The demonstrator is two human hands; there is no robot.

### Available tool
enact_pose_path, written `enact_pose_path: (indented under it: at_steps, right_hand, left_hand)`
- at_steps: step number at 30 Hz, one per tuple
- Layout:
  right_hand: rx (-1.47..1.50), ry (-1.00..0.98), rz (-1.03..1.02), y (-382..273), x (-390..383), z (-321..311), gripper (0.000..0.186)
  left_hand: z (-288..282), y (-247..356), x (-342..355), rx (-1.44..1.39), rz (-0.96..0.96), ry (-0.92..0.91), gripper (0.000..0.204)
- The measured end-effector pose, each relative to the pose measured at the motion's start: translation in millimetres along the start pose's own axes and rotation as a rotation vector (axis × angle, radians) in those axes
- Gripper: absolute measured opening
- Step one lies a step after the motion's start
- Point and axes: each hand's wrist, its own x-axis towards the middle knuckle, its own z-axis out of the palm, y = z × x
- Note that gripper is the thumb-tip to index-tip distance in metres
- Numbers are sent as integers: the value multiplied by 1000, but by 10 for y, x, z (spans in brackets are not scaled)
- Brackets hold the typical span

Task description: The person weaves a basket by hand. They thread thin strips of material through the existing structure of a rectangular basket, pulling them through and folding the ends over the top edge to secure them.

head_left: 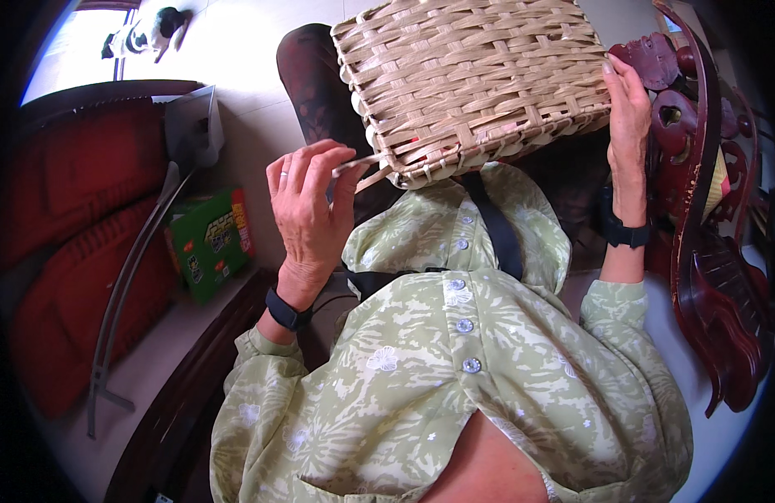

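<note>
Printed lettering stands on a bright green, flat-sided rectangular box (205, 251), well apart from the fingers of the left hand (305, 205), to their left and lower down. Large, pale yellow-green characters (222, 228) slant across its face, in the upper part. On the side nearer those fingers, an upright red strip (242, 220) bears lighter characters down its length. Lower on the face, farther from the fingers, sit a small dark-and-yellow emblem (195, 268) and a little pale square mark (226, 271), both too small to make out.
</note>
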Motion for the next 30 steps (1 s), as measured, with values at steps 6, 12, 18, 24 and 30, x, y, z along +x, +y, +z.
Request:
enact_pose_path:
  at_steps: [6, 12, 18, 24, 30]
  right_hand:
    - [2, 51, -67, 91, 11, 11, 32]
    - [-30, 53, -34, 14, -33, 10, 35]
    - [31, 3, 13, -7, -10, -4, 33]
    - [47, -54, 7, -24, -1, -14, 35]
    - [22, -23, 66, -86, -13, -12, 35]
  left_hand:
    - [128, 27, 94, -420, -259, -266, 5]
    - [-153, -230, -106, -61, -15, -252, 5]
    - [-633, -830, -629, 212, -149, -202, 3]
    - [-486, -1104, -437, 341, -289, -340, 5]
    - [204, -46, 121, -134, -18, -249, 29]
